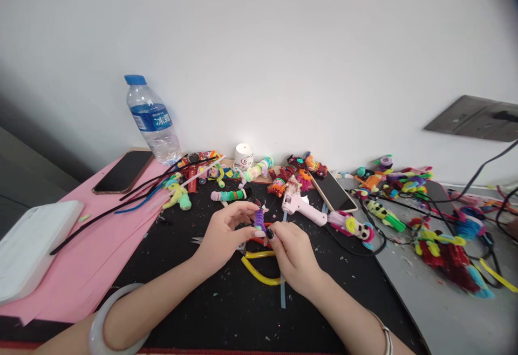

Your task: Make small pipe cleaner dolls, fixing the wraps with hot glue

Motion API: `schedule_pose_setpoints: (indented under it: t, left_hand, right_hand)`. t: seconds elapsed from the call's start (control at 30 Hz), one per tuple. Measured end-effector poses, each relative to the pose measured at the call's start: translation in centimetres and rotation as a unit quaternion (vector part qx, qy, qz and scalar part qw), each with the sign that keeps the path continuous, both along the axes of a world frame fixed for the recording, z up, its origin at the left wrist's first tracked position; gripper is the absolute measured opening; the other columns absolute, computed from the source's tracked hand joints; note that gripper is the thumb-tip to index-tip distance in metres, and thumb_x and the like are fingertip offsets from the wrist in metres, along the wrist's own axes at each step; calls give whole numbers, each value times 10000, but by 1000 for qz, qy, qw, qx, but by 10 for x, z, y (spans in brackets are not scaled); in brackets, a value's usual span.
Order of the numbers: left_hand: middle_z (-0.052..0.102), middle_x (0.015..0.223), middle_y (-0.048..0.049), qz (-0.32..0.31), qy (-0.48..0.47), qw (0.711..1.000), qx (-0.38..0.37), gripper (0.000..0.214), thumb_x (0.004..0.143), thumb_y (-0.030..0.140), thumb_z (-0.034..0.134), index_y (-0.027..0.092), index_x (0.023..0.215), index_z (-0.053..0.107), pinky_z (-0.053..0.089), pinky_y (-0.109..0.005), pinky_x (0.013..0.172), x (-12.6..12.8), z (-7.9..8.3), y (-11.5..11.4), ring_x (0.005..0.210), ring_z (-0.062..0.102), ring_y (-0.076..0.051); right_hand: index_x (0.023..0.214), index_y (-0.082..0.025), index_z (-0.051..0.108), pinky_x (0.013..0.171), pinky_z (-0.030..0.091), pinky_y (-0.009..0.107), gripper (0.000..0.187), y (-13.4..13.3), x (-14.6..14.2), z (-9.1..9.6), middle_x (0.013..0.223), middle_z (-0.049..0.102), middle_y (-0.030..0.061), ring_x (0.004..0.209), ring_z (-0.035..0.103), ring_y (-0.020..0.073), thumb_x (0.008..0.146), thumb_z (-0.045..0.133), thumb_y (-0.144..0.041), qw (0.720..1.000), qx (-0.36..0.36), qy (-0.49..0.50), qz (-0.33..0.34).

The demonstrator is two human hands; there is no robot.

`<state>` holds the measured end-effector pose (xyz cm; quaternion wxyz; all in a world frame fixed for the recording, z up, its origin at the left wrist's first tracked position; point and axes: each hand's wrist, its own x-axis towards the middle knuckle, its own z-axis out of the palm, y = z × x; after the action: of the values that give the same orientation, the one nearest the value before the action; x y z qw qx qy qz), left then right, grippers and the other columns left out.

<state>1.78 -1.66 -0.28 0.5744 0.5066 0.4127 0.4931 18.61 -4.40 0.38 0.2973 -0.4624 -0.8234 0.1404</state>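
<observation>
My left hand (226,236) and my right hand (293,255) meet over a black mat (202,301). Between their fingertips is a small purple pipe-cleaner figure (259,221), pinched from both sides. A yellow pipe cleaner (256,268) and a red one lie on the mat just under my hands. A pale bangle sits on my left wrist and a thin bracelet on my right.
A pink glue gun (301,205) lies beyond my right hand, beside a phone (334,192). Several pipe-cleaner figures (259,170) crowd the back and right. A water bottle (152,120), another phone (123,171), pink paper (81,258) and a white box (28,241) stand left. Cables trail right.
</observation>
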Motion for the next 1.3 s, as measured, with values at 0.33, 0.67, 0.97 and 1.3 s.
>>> schedule_pose_setpoints:
  t: [0.33,0.67,0.97,1.3]
  left_hand:
    - [667,1046,-60,-54,37,998,16,452,685,206,709,203,1123,597,499,-356,855,0,1,1,925,615,-198]
    - [584,1136,-79,-13,321,890,322,313,821,203,575,206,1134,565,463,-349,926,-8,-2,5,1006,575,-192]
    - [612,1115,-92,14,390,802,453,342,838,132,544,162,1179,528,452,-332,944,-11,-5,5,1047,553,-185]
    - [661,943,-91,66,320,818,473,314,751,143,666,118,1056,595,504,-270,834,-14,-4,6,878,619,-167]
  right_hand:
    - [699,-205,438,539,323,235,193,0,3,-2,603,505,-10,566,485,140,882,380,-184,997,-19,35,-67]
    - [729,-182,532,601,349,248,156,1,5,-2,648,585,11,614,520,142,855,442,-165,995,73,22,-64]
    - [751,-177,539,596,328,243,130,0,3,0,647,570,2,604,496,132,856,462,-171,996,80,4,-29]
    - [774,-175,519,581,319,248,128,0,8,2,649,533,3,598,470,132,852,422,-145,998,53,20,-14]
